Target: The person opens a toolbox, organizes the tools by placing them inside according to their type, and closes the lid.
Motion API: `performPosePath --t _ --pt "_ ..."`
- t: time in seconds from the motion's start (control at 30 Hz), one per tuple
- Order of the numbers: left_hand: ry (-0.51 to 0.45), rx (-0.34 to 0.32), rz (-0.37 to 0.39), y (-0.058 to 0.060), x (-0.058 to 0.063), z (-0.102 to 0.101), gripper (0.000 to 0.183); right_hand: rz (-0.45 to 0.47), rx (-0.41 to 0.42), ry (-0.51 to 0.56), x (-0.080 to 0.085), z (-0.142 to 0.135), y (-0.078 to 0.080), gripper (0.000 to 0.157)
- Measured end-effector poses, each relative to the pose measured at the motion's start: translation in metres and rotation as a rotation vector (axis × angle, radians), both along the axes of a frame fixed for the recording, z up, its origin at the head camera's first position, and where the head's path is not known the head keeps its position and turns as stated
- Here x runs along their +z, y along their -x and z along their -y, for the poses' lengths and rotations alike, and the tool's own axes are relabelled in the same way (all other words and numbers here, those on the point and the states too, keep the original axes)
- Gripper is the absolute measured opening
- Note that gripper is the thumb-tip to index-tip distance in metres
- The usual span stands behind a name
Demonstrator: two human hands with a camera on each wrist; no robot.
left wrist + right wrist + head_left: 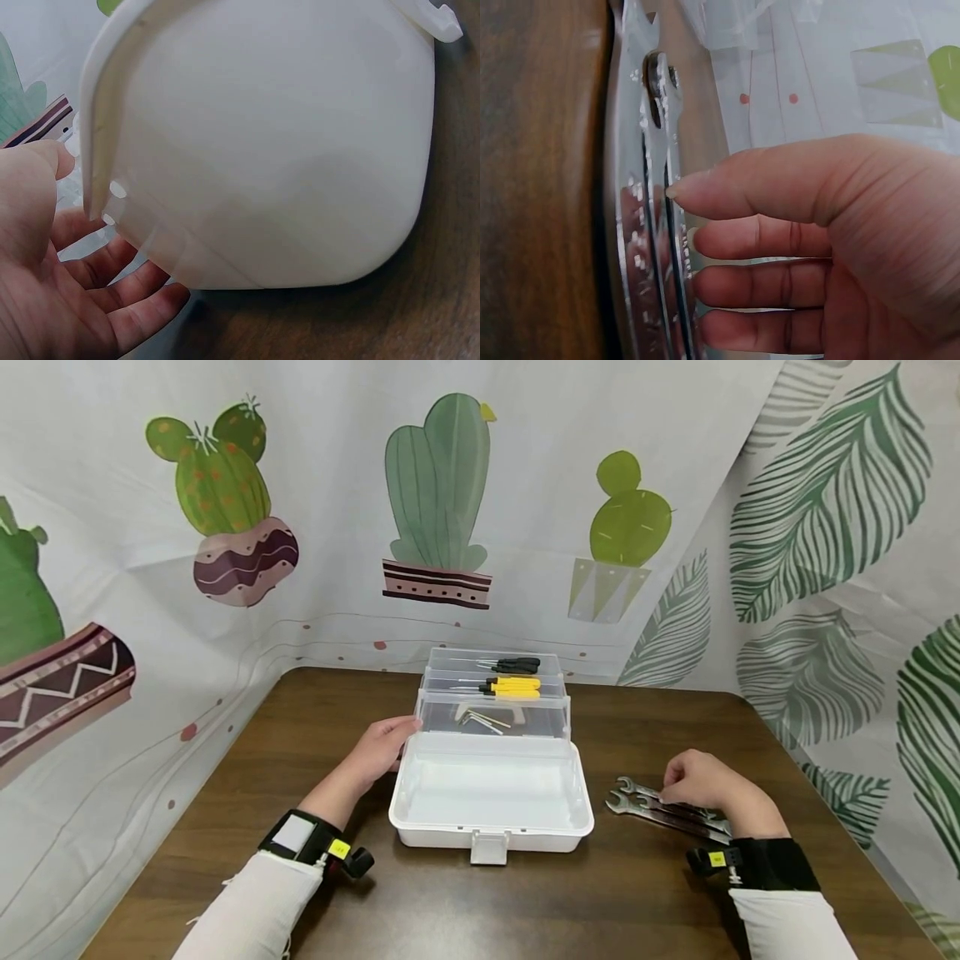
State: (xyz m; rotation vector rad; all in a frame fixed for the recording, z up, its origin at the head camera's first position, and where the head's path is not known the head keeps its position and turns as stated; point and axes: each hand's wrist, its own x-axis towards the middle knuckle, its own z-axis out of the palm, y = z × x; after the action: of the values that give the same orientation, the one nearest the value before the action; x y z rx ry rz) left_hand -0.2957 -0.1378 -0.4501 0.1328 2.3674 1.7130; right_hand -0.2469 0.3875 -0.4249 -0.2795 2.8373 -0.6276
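Note:
A white toolbox (491, 837) stands in the middle of the table, its clear tiered trays (431, 702) folded out at the back. My left hand (381, 745) touches its back left corner; in the left wrist view, the relaxed fingers (142, 300) lie against the translucent edge. To the right lie several silver open-end wrenches (663, 817), close together. My right hand (699, 781) is over them, pinching the top wrench (667, 142) with thumb and fingertips. The right index finger is hidden in the right wrist view.
Black-handled screwdrivers (517, 666), yellow-handled screwdrivers (517, 687) and hex keys (486, 722) lie in the trays. A front latch (489, 850) hangs down from the toolbox. Behind the brown table (540, 910) hangs a cactus-print cloth (330, 460).

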Motion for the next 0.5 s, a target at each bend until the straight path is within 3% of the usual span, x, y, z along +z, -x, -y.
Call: performPosePath --t 0.5 --pt "-0.007 0.005 0.009 0.0015 -0.0015 -0.0013 0.061 -0.022 -0.008 -0.015 -0.0088 -0.0031 0.0025 0.012"
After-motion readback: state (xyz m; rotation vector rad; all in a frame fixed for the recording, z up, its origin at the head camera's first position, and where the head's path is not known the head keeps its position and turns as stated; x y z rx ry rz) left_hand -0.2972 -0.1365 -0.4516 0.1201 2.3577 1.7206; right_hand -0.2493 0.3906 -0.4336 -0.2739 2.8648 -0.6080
